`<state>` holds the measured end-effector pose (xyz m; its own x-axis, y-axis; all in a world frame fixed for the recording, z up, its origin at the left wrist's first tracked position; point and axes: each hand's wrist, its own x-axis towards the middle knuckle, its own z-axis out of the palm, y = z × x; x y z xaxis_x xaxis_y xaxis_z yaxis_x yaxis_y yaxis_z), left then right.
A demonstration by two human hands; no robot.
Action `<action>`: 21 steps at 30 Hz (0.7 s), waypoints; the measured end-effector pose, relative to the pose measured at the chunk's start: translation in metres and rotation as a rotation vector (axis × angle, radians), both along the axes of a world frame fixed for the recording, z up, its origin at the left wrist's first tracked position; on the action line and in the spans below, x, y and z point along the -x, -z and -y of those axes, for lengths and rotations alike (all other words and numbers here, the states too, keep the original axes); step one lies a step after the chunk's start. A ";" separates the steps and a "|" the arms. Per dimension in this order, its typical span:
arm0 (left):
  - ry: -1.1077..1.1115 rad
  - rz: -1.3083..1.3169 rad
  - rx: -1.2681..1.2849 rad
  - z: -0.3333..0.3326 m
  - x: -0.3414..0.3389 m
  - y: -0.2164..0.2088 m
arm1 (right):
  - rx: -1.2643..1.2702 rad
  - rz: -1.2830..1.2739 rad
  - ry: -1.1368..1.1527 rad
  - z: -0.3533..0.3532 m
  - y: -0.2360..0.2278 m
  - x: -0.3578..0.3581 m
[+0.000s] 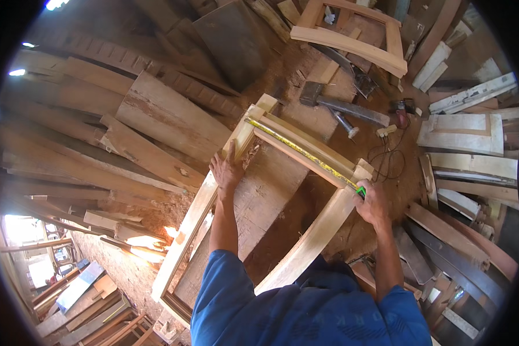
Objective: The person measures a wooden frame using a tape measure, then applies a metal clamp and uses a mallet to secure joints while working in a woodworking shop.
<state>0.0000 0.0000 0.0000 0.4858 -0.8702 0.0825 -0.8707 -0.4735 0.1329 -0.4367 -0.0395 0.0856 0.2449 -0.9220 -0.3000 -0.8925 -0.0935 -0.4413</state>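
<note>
A pale wooden frame (314, 228) lies in front of me, with two long side pieces joined by a crosspiece at the far end. A yellow tape measure blade (297, 148) stretches along that crosspiece, from the far left corner to the right side piece. My right hand (375, 206) is closed around the green tape measure case (361, 191) at the right corner. On the left side piece, my left hand (226, 170) grips the wood, its index finger stretched toward the far corner and its other fingers over the edge.
Under the frame lies a wide board (274, 190). Beyond it are a hammer (346, 111) and a corded power tool (402, 109). Another wooden frame (352, 46) lies at the far right. Stacked planks (155, 115) fill the left; timber offcuts (467, 173) crowd the right.
</note>
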 end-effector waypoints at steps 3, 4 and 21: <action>0.013 -0.020 0.054 0.000 -0.004 -0.002 | 0.156 0.006 0.027 -0.005 -0.004 -0.007; 0.003 -0.030 0.043 0.005 -0.006 -0.007 | 0.088 0.036 0.023 -0.001 0.002 -0.012; 0.010 0.078 -0.006 0.004 -0.007 0.023 | 0.115 0.032 0.047 -0.025 -0.009 0.049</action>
